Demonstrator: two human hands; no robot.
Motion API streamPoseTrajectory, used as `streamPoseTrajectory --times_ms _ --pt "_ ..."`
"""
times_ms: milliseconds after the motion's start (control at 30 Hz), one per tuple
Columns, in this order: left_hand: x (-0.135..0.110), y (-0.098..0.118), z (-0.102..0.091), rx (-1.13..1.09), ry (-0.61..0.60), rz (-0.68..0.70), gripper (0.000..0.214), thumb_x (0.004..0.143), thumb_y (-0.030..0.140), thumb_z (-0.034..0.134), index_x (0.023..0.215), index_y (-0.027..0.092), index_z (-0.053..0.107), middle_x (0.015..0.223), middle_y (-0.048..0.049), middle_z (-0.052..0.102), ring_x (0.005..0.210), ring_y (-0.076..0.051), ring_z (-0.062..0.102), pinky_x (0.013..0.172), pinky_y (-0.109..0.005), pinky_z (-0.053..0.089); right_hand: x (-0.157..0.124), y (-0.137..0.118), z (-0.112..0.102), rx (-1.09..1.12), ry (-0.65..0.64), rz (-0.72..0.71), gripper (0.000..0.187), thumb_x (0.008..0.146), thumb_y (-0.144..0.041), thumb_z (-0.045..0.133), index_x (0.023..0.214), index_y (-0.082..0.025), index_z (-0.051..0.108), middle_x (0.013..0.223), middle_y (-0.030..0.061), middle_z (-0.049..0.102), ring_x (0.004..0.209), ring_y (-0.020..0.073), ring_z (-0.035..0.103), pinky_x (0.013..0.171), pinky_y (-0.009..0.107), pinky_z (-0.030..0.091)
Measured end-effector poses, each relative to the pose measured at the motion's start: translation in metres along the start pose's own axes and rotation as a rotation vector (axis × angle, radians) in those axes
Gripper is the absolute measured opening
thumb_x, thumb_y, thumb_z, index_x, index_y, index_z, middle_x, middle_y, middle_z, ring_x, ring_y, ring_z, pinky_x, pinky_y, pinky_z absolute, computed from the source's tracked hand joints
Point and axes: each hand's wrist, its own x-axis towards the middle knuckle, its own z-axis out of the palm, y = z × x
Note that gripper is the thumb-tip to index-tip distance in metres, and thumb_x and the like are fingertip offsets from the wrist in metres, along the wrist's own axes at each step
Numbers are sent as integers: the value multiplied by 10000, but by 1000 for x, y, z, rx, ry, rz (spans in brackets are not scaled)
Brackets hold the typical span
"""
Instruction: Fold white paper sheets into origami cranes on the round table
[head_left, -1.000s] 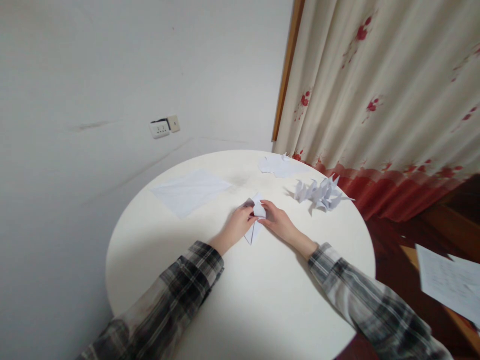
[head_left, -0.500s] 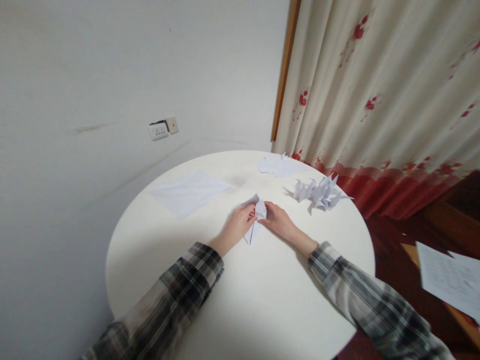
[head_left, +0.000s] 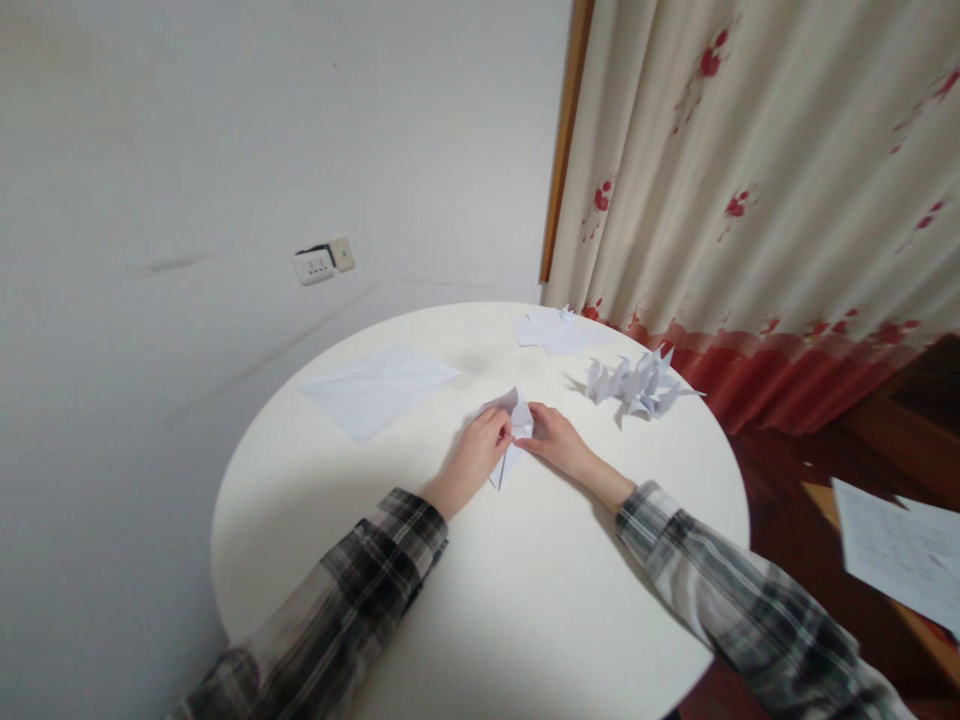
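Note:
A small folded white sheet of paper lies on the round white table, its narrow point towards me and a flap raised at the far end. My left hand grips its left side, fingers curled and pinching near the middle crease. On the other side, my right hand pinches the right edge between thumb and fingers. Both hands hide part of the paper, including where the fingertips meet it.
A creased square paper sheet lies to the left. Several folded paper cranes stand grouped at the right, with more paper pieces at the far edge. Beyond are a wall with a socket, a curtain, and written sheets lower right.
My left fingers have shifted slightly on the paper, and the raised flap sits a little differently. My right hand stays almost in place.

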Motion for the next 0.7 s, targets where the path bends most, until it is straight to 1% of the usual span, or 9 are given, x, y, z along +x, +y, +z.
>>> streamPoseTrajectory --times_ms 167,333,467,567,700 --pt "-1 -3 2 28 -39 44 142 772 82 516 813 178 612 839 -23 550 801 -147 538 726 -263 451 0 1 1 -8 -12 2 473 682 -278 680 1099 -153 497 1045 97 600 937 207 544 829 349 418" --pt "-1 -10 6 63 -63 68 184 801 142 520 903 201 662 862 -29 553 811 -146 536 746 -265 448 0 3 3 -16 2 9 480 679 -273 682 1101 -145 492 1040 105 599 931 209 542 822 353 421" --pt "0 -10 7 98 -87 105 217 809 140 513 924 224 676 859 -39 547 828 -155 522 738 -271 446 0 2 3 -2 7 1 466 685 -274 674 1101 -163 495 1030 94 606 921 204 546 814 352 423" --pt "0 -8 6 105 -97 126 236 806 120 510 920 232 684 862 -50 546 843 -167 512 748 -284 443 0 2 3 -8 9 1 460 694 -270 663 1107 -157 494 1036 100 606 921 204 548 818 353 422" --pt "0 -6 5 96 -106 119 244 809 117 500 904 236 691 868 -51 546 854 -171 504 761 -289 436 0 3 3 -7 12 -11 445 704 -271 651 1106 -159 498 1041 100 607 919 201 550 819 350 423"
